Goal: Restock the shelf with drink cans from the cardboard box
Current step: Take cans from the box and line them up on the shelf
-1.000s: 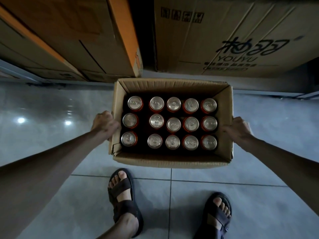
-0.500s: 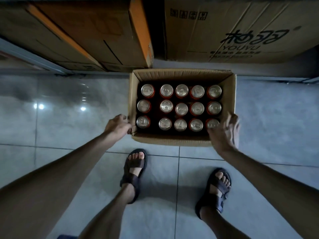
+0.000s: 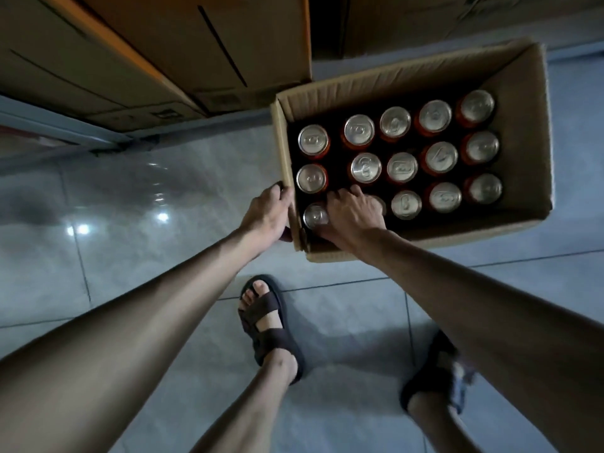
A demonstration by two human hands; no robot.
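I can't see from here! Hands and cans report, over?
Left hand grips cardboard box wall. Right hand curled round near-row can. Nothing in the way.

I count 15 drink cans in the one cardboard box at 2 o'clock, three rows of five. Two sandals down at 6 o'clock, at least two closed cartons at 11

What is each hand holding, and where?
Left hand grips the cardboard box by its left wall. Right hand covers a near-row can from above; grip cannot be told.
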